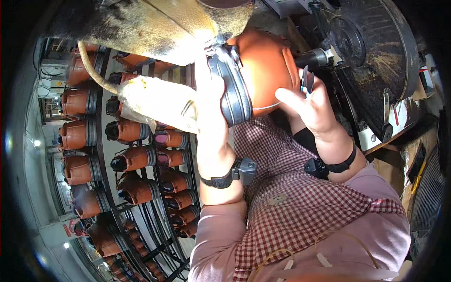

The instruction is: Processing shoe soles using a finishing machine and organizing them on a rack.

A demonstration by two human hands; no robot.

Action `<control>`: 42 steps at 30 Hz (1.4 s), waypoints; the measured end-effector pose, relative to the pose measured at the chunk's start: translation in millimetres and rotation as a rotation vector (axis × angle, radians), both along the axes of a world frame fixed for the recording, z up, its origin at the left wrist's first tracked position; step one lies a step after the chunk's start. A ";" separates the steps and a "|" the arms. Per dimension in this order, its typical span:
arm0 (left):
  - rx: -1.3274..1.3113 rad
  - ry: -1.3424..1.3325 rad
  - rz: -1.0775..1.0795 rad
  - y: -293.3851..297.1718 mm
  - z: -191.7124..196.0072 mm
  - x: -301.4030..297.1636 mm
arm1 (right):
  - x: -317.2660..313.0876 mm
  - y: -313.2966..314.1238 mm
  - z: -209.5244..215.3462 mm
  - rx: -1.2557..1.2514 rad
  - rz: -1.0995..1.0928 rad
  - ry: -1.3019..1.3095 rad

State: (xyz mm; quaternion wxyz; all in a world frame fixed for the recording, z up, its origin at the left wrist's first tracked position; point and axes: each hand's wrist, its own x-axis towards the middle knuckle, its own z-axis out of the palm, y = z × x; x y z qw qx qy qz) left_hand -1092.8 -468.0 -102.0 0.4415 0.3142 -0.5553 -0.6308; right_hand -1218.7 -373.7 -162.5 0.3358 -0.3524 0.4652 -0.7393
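Observation:
A brown-orange leather shoe (263, 70) with a thick black ribbed sole (230, 89) is tilted on its side beneath a bright light, against the worn metal machine head (188, 28). My left hand (210, 101) is closed on the sole side, its fingers partly washed out by glare. My right hand (312, 105) is at the upper's right side, thumb stretched toward the leather and the other fingers partly hidden. A small dark pointed blade (307, 80) shows in that hand; its handle is hidden. A pale thread (268, 108) runs between the sole and my right hand.
Racks (105, 169) of similar brown shoes stand on the left. A plastic-wrapped machine part (157, 103) with a hose (91, 68) lies by my left wrist. At upper right are a large dark round machine guard (380, 56) and a metal shaft (317, 58).

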 end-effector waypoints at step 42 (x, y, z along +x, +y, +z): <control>0.071 -0.024 -0.169 55.8 -45.8 55.0 | -37.9 0.2 -3.1 0.159 -0.315 0.300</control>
